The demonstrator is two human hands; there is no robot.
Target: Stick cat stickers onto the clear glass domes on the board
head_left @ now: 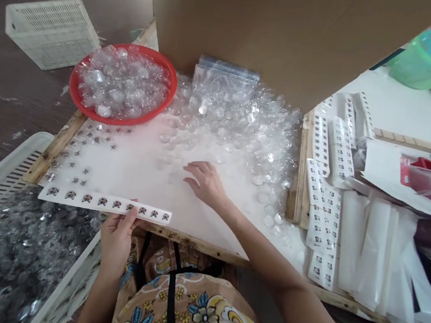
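My left hand (119, 231) pinches a long white sticker strip (104, 203) at the table's front edge, thumb on top. A row of small dark animal-face prints runs along the strip. Above the middle of the white tabletop (128, 169), my right hand (207, 185) is open, with thumb and fingers apart and nothing visible in them. Clear round plastic pieces (215, 112) are heaped just beyond it, some scattered closer. On the tabletop's left side lie several pieces with the same dark prints (85, 171).
A red basin (170, 97) full of clear pieces sits at the back left. Below left stands a white crate (40, 147) of similar pieces. A cardboard panel (246, 19) rises behind. More sticker sheets (322, 211) lie right, past a wooden rail (300, 169).
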